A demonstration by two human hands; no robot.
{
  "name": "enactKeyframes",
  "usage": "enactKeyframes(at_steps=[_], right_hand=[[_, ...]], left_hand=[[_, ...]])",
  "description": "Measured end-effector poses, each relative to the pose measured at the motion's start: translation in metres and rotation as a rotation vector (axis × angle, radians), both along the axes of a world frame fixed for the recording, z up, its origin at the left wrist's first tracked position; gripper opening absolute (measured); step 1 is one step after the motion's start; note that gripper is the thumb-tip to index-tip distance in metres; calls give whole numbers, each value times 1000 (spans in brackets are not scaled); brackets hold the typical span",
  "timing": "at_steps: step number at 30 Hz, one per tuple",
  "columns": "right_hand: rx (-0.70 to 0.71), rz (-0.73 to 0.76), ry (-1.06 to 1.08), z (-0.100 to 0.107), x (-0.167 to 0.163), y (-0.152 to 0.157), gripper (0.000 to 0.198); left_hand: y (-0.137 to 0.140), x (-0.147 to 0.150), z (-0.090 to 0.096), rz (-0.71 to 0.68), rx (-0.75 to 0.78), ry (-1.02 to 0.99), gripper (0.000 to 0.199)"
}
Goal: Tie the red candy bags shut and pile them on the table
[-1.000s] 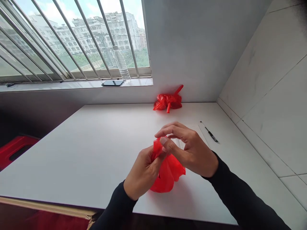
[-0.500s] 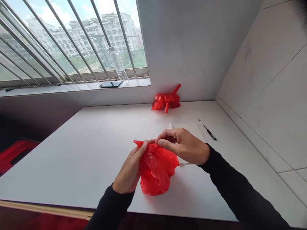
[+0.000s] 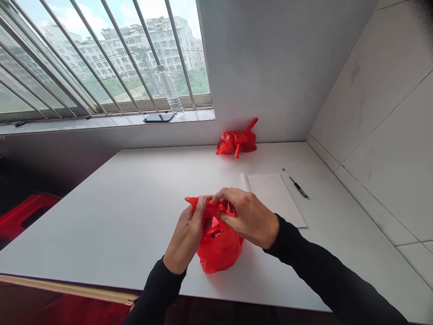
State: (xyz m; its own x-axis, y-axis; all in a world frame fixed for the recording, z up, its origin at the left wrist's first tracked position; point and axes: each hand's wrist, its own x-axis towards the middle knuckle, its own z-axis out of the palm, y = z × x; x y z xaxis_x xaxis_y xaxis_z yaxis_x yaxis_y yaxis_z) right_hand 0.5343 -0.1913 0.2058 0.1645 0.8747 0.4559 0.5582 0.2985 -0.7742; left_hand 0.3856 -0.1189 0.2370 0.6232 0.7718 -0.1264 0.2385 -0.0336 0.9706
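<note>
A red plastic bag [image 3: 221, 253] rests near the front of the white table, between both hands. My left hand [image 3: 185, 237] is closed on the bag's upper left edge, thumb on top. At the top right of the bag, my right hand [image 3: 248, 216] pinches the rim with thumb and fingers. Through a gap below the rim something dark shows inside, too small to make out. Behind my right hand lies a white notepad [image 3: 279, 196], its left edge rolled over.
A black pen [image 3: 295, 183] lies right of the notepad. Another red plastic bag [image 3: 237, 142], knotted, sits against the back wall. A phone [image 3: 158, 118] and a clear water bottle [image 3: 172, 95] are on the windowsill. A red stool [image 3: 29, 212] stands left of the table [image 3: 135, 216].
My right hand has moved left and slightly down onto the bag's rim. The rim is now gathered up and a gap shows in the bag. More of the notepad is visible.
</note>
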Motion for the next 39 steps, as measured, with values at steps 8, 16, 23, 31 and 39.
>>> enactKeyframes(at_steps=[8, 16, 23, 31, 39], right_hand=[[43, -53, 58, 10, 0, -7, 17], [76, 194, 14, 11, 10, -5, 19], [-79, 408, 289, -19, 18, 28, 44], [-106, 436, 431, -35, 9, 43, 35], [-202, 629, 671, -46, 23, 56, 15]], left_hand=[[10, -5, -4, -137, -465, -143, 41], [16, -11, -1, -182, -323, -117, 17], [13, -18, 13, -345, 185, 105, 7], [24, -21, -32, -79, 1089, 51, 40], [41, -23, -51, -154, 1244, -44, 59]])
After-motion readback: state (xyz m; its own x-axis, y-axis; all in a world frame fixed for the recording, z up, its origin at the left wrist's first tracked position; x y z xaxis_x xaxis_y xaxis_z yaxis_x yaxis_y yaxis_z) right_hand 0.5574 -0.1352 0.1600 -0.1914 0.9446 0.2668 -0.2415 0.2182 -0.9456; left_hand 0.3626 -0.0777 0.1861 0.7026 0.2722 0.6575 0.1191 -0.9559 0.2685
